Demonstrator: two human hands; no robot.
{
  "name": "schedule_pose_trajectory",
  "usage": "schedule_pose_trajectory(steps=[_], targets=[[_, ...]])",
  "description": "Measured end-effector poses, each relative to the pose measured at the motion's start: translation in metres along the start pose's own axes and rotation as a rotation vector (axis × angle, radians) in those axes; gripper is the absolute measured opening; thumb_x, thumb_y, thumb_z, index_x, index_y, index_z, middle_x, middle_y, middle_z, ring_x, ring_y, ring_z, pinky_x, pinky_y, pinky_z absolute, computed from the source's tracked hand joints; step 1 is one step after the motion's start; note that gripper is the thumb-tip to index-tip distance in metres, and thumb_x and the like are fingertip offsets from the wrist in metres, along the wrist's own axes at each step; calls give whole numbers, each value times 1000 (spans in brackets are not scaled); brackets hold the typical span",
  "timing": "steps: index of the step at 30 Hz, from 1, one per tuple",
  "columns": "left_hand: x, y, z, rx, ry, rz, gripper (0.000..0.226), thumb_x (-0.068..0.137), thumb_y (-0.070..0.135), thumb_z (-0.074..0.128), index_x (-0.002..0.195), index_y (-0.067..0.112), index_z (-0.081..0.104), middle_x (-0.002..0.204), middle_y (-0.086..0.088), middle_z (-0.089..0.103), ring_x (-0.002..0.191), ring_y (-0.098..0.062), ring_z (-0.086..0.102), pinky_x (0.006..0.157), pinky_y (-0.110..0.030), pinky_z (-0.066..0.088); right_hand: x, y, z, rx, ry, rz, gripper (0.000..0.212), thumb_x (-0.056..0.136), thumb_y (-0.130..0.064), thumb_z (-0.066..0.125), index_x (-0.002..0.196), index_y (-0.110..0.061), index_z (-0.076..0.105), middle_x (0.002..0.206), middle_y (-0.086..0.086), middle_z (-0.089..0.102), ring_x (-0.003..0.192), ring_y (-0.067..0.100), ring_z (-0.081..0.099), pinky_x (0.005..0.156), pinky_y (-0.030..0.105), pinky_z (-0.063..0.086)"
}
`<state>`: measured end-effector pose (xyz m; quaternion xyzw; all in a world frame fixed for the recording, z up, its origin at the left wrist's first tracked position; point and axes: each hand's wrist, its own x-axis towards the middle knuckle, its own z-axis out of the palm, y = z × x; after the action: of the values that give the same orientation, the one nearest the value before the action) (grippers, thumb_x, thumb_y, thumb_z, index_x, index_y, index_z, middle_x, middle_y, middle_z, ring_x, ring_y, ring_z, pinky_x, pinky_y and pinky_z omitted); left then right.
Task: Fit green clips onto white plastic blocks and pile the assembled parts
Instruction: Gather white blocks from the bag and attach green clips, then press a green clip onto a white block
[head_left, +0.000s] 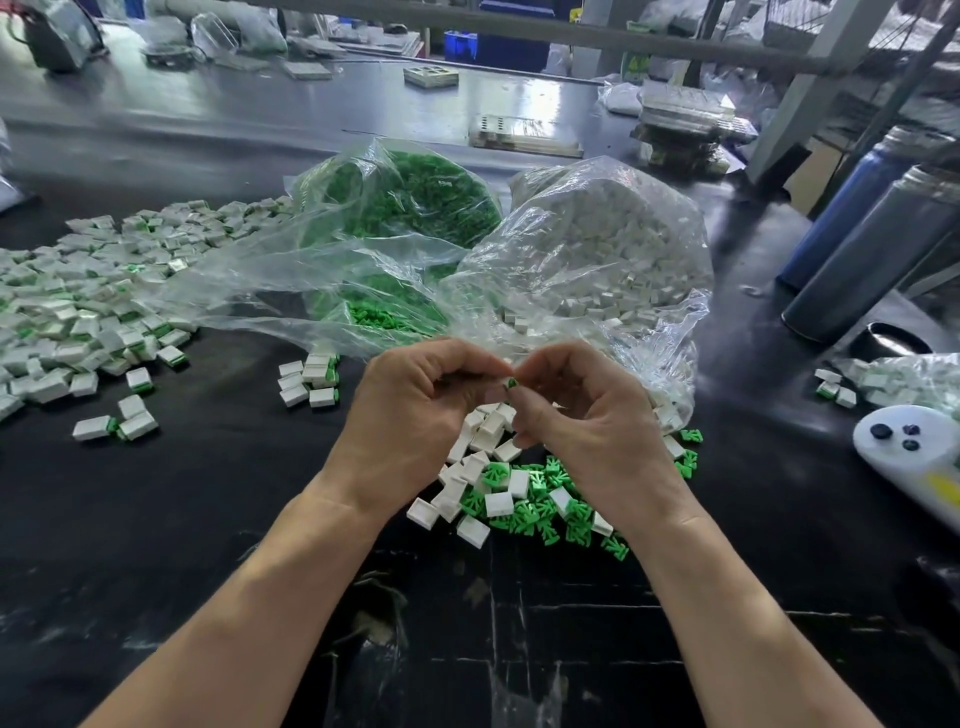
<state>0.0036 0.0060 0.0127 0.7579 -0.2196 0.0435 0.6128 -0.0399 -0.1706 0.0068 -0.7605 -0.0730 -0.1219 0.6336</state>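
Both hands' fingers (506, 370) pinch one green clip (511, 383) — held between fingertips, closed.

Both forearms reach forward, left hand (415, 410) and right hand (582, 415) curled, fingertips meeting.

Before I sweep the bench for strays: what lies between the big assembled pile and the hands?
In the head view, a small cluster of assembled parts on otherwise bare black tabletop.

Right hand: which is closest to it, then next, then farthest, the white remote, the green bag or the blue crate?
From the right hand:
1. Green bag, behind it, leftward.
2. White remote, at the right edge.
3. Blue crate, far back.
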Motion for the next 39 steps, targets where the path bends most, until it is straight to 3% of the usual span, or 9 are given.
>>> schedule_pose_trajectory(steps=[6,19,22,29,33,36,39], targets=[[-1,4,-2,-7,-22,-13,20,84,-3,79,97,12,82,89,4,79,87,-10,76,83,-25,61,-1,0,-2,-26,-21,-10,20,93,-4,75,97,-22,68,89,4,71,77,28,74,73,56,64],[-1,4,-3,-33,-51,-37,28,81,-5,80,91,21,81,84,5,80,82,-13,76,79,-24,61,0,3,-8,-81,-97,-27,21,92,-7,73,93,-27,65,87,1,70,75,23,74,72,50,65],[0,5,-4,-38,-90,-50,30,81,-5,80,90,23,81,86,7,80,84,-10,76,78,-19,58,0,3,-10,-117,-123,-17,21,92,-7,71,92,-26,63,85,5,68,74,29,73,70,52,65],[3,4,-8,-10,-121,-75,33,83,-5,79,87,28,80,82,11,79,78,-1,73,73,-13,55,1,-1,-8,-15,-118,56,13,95,-9,72,95,-21,66,82,5,70,73,25,72,69,35,63],[5,-3,-22,124,-95,-142,23,88,8,80,94,30,80,90,15,78,87,-2,74,84,-23,59,0,-1,-9,-56,31,87,12,94,-18,77,98,-26,70,83,0,73,69,15,71,62,26,60],[7,-9,-39,329,8,-201,15,90,22,80,92,36,78,88,23,75,87,5,70,85,-20,53,0,2,-11,-209,100,79,9,93,-26,78,91,-28,69,81,-9,72,65,0,65,62,16,54],[8,-13,-54,548,138,-285,9,90,27,80,88,36,78,84,23,73,85,5,66,85,-26,52,0,5,-12,-307,136,101,10,96,-31,75,89,-30,68,81,-7,71,71,5,66,67,20,56]])
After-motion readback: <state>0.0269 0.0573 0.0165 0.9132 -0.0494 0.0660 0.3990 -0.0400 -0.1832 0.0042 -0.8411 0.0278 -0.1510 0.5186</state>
